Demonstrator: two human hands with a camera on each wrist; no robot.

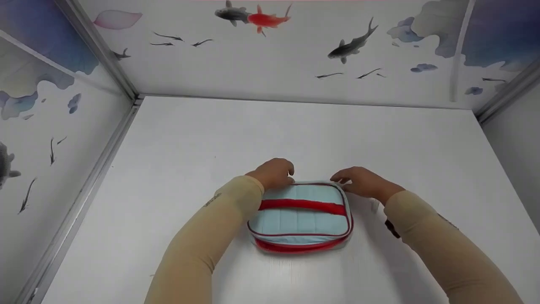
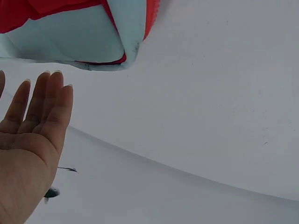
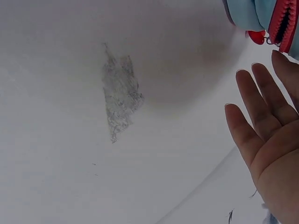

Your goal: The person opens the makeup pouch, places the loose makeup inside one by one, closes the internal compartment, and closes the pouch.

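Observation:
A light blue quilted zip pouch (image 1: 300,221) with red piping and a red strap (image 1: 301,204) across its top lies on the white table. My left hand (image 1: 275,173) is at its far left edge; in the left wrist view that hand (image 2: 32,140) has its fingers extended, just short of the pouch (image 2: 74,39). At the far right corner is my right hand (image 1: 366,182). The right wrist view has this hand (image 3: 275,135) with fingers loosely extended beside the red zipper (image 3: 284,21), where a dark gap shows between the teeth. A red pull tab (image 3: 256,37) hangs close by.
The white table (image 1: 202,139) is bounded by a back wall (image 1: 270,63) and side walls printed with fish. A grey scuffed patch (image 3: 120,95) marks the surface near my right hand. Metal rails (image 1: 114,156) line the left edge.

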